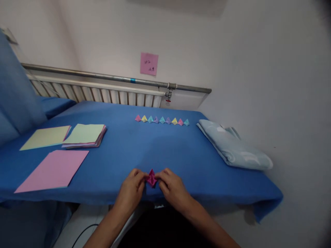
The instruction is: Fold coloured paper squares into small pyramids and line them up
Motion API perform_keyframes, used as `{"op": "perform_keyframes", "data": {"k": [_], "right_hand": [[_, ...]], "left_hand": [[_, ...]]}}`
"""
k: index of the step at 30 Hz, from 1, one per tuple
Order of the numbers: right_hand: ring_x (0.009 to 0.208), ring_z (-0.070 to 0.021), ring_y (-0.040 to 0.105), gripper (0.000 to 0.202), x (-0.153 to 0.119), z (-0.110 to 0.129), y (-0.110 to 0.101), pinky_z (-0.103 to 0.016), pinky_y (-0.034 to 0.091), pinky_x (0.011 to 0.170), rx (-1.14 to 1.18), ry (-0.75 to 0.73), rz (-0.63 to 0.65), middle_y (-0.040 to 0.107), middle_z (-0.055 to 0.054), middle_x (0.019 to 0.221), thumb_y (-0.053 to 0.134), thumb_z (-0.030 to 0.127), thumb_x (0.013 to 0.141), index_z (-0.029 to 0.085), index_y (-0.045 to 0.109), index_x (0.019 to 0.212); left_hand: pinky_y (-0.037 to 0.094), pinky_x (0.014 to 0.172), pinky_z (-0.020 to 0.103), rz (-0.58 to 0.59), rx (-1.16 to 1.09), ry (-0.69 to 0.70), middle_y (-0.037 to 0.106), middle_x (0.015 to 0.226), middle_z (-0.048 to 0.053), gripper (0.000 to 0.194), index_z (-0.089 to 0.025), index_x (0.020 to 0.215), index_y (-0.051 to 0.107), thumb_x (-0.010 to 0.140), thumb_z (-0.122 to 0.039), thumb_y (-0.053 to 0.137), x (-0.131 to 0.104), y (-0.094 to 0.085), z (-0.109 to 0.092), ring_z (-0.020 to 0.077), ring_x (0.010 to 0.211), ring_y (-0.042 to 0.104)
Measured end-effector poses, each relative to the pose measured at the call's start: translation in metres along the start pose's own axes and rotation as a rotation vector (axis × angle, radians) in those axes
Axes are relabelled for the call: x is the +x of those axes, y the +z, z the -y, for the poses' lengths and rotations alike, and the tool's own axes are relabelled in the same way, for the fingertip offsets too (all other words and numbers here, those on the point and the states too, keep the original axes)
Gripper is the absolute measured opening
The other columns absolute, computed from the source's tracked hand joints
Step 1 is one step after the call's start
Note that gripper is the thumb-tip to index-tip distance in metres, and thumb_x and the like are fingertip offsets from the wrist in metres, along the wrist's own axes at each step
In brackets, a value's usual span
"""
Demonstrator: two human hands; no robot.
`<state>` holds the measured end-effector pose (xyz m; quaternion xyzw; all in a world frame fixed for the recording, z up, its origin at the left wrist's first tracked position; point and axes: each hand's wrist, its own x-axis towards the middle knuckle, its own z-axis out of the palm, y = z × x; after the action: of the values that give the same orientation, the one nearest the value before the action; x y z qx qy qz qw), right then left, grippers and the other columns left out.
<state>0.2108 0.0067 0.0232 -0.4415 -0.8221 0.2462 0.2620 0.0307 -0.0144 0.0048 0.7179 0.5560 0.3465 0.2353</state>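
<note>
Blue cloth (121,137) spreads beneath your grip, where your left hand (133,184) and right hand (173,188) pinch the magenta paper (152,179) between them from opposite sides. Beyond the grip, nine small pieces (156,120) sit in a row and look finished, while yours seems only partly shaped. Left of your grip, the pile (84,133) and pink sheet (55,169) lie flat, apparently unfolded.

From my distant seat I can make out writing in one place only: the pink note (149,64) on the wall (108,41), just above the metal pipe (103,74). It bears two short handwritten lines in dark ink. I read the upper as digits, perhaps 152 or 252; the lower, seemingly Chinese characters, is too small for me.
</note>
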Motion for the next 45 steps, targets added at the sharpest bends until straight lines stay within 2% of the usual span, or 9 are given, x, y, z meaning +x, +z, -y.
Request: {"op": "perform_keyframes", "data": {"k": [3,6,12,15,20,24,33,45], "right_hand": [[0.081,-0.0146,0.057,0.025,-0.008,-0.006,-0.001,-0.027,0.045,0.075,0.088,-0.031,-0.113,0.058,-0.003,0.086,0.043,0.005,0.084,0.021,0.062,0.089],[0.081,-0.0162,0.057,0.021,-0.017,-0.013,-0.001,-0.029,0.046,0.073,0.119,-0.034,-0.212,0.059,-0.003,0.085,0.043,0.009,0.085,0.022,0.060,0.085],[0.083,-0.0181,0.058,0.019,-0.023,-0.016,0.001,-0.031,0.046,0.075,0.152,-0.057,-0.291,0.060,-0.004,0.084,0.044,0.013,0.086,0.022,0.060,0.083],[0.080,-0.0165,0.057,0.017,-0.021,-0.012,0.002,-0.029,0.046,0.072,0.169,-0.037,-0.246,0.059,-0.003,0.085,0.047,0.012,0.083,0.022,0.060,0.084],[0.078,-0.0138,0.055,0.027,-0.011,-0.002,0.001,-0.027,0.045,0.072,0.169,0.012,-0.095,0.059,-0.002,0.093,0.057,0.007,0.073,0.024,0.063,0.093],[0.081,-0.0134,0.055,0.028,-0.002,0.003,0.003,-0.026,0.043,0.073,0.128,0.020,-0.040,0.058,0.000,0.091,0.056,0.004,0.071,0.025,0.065,0.087],[0.085,-0.0136,0.055,0.022,0.005,0.004,0.004,-0.026,0.042,0.076,0.030,0.031,0.025,0.055,0.001,0.091,0.055,0.004,0.071,0.023,0.062,0.079],[0.082,-0.0125,0.054,0.015,0.003,0.001,0.004,-0.024,0.041,0.074,0.030,0.011,0.050,0.055,0.000,0.089,0.057,0.006,0.077,0.021,0.060,0.077]], "left_hand": [[0.050,0.080,0.033,-0.132,-0.026,0.015,0.058,0.092,0.005,0.026,-0.022,0.097,0.063,0.089,-0.015,0.039,-0.008,0.004,0.007,0.0171,0.088,0.060],[0.050,0.085,0.036,-0.272,0.061,0.048,0.059,0.101,0.008,0.025,-0.021,0.099,0.061,0.089,-0.015,0.039,-0.017,0.012,0.017,0.0187,0.097,0.060],[0.048,0.084,0.038,-0.431,0.331,0.244,0.064,0.102,0.009,0.026,-0.022,0.103,0.061,0.088,-0.011,0.042,-0.028,0.026,0.030,0.0215,0.093,0.060],[0.046,0.083,0.038,-0.372,0.313,0.255,0.065,0.100,0.008,0.024,-0.021,0.104,0.059,0.087,-0.012,0.044,-0.028,0.021,0.021,0.0215,0.093,0.060],[0.043,0.082,0.039,-0.115,0.190,0.149,0.066,0.099,0.005,0.022,-0.023,0.104,0.058,0.084,-0.019,0.050,-0.020,0.004,-0.002,0.0219,0.093,0.059],[0.041,0.082,0.039,0.017,0.188,0.093,0.064,0.094,0.003,0.019,-0.025,0.098,0.061,0.082,-0.022,0.052,-0.010,-0.001,-0.008,0.0215,0.090,0.058],[0.038,0.075,0.034,0.045,0.229,0.075,0.060,0.084,0.002,0.006,-0.022,0.080,0.060,0.080,-0.021,0.054,-0.001,0.001,-0.010,0.0194,0.082,0.056],[0.037,0.076,0.035,0.075,0.206,0.049,0.059,0.083,0.002,0.009,-0.020,0.075,0.060,0.082,-0.021,0.053,0.000,0.000,-0.011,0.0189,0.082,0.055]]}}
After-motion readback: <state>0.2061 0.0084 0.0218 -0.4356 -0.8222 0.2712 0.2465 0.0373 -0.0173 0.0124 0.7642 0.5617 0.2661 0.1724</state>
